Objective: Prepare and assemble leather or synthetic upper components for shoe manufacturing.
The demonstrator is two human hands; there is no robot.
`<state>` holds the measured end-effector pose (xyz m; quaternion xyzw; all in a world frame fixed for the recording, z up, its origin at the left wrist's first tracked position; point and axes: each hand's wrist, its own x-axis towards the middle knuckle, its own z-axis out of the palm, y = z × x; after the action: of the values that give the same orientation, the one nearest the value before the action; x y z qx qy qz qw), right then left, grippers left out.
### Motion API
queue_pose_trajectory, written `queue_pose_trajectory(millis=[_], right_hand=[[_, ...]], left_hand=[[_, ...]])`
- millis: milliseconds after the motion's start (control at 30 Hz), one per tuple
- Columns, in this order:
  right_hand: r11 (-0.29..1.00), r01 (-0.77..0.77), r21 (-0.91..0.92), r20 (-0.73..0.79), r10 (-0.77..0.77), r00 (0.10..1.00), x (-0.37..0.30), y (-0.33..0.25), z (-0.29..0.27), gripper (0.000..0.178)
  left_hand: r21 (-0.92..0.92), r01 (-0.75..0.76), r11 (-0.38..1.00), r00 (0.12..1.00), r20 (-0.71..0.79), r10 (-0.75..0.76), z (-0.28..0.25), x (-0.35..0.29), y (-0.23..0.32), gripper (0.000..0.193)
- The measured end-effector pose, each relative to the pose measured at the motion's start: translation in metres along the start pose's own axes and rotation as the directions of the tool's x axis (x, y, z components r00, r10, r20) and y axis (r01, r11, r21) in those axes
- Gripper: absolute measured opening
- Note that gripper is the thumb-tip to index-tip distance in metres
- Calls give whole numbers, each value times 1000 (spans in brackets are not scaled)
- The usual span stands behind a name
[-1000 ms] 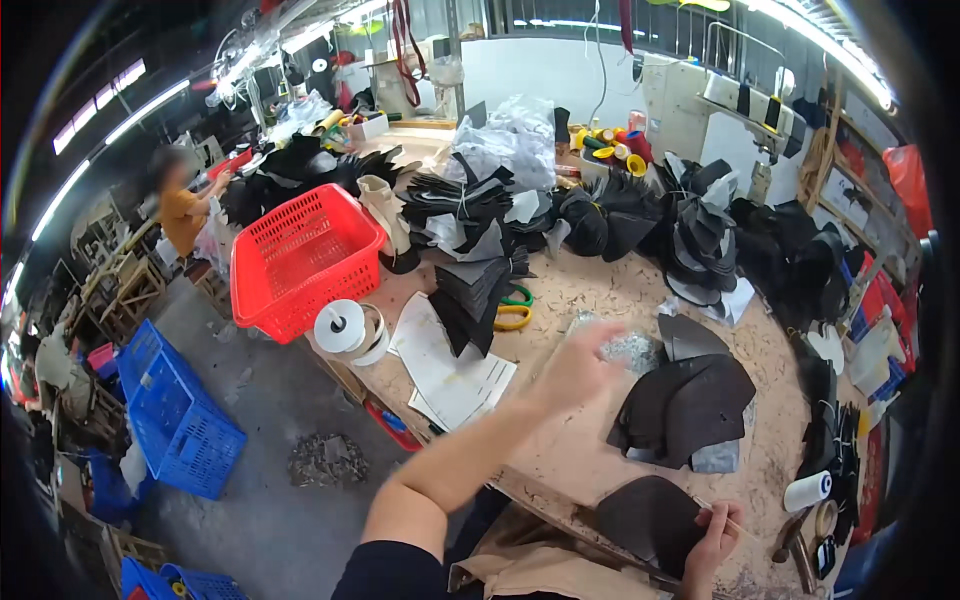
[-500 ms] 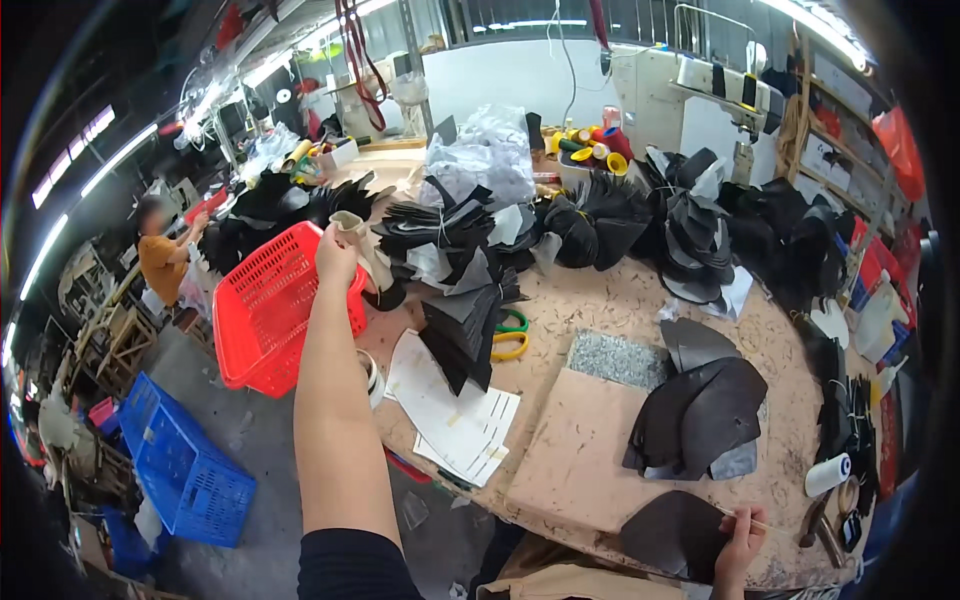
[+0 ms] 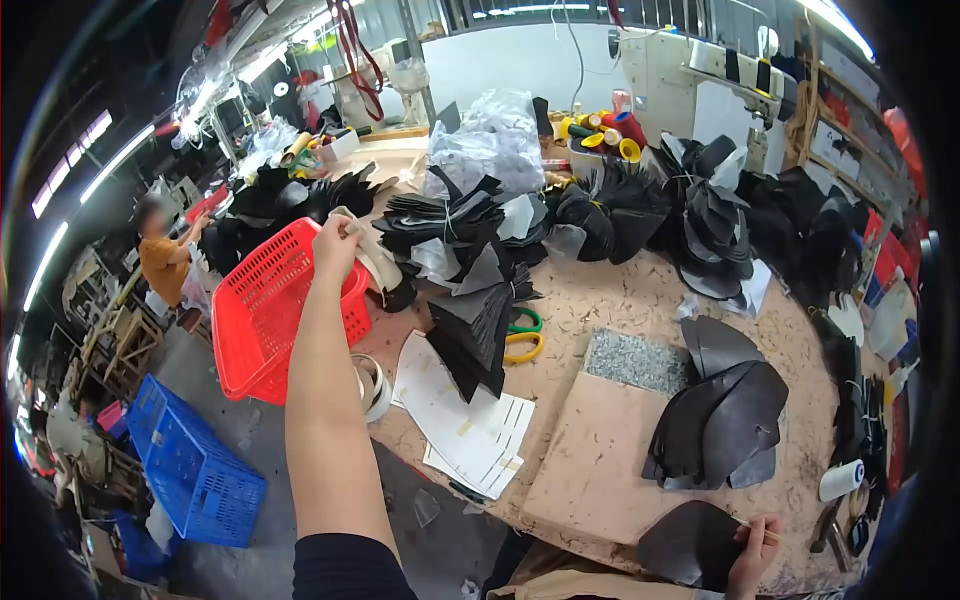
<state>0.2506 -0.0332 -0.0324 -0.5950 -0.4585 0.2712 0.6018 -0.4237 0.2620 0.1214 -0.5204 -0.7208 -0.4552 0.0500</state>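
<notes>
- Worktable (image 3: 605,310), mid to R: step in hand prob. far-L hold on cloth, near-R hold on dark pc.
- Red basket (image 3: 265,300), far L, just beside cloth.
- White sheets (image 3: 465,420), near mid: faint marks, too small to read.
- Beige cloth (image 3: 376,258), far L: top pinched by left hand (image 3: 337,240); any lift prob. calls for firm pinch, clear of basket.
- Dark pc (image 3: 688,543), near R, by right hand (image 3: 762,548).
- Thin pale stick (image 3: 773,536): clasped in right hand.

floor (image 3: 440,550): grey | wall panel (image 3: 500,60): white | rack (image 3: 810,110): wooden | tube lights (image 3: 117,165): lit
</notes>
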Motion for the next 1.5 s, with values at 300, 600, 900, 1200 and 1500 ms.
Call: queue_pose_trajectory(millis=[300,600,900,1200,1500], right_hand=[[982,-179,-64,78,184,980,-10,13,-17,21],[981,-195,3,100,194,976,-10,2,-12,20],[993,1,122,27,-4,1000,-4,-4,2,15],[959,-87,271,100,62,993,-11,-13,0,5],[951,82,298,128,-125,984,-11,-13,1,6]], left_hand=[[-451,27,892,975,208,76,-24,7,35,19],[-640,-129,757,944,154,291,-67,-33,123,21],[-717,-228,658,731,320,603,-98,-95,208,31],[-795,-85,601,601,440,667,-37,-154,218,29],[-882,52,469,659,383,647,-15,-215,183,36]])
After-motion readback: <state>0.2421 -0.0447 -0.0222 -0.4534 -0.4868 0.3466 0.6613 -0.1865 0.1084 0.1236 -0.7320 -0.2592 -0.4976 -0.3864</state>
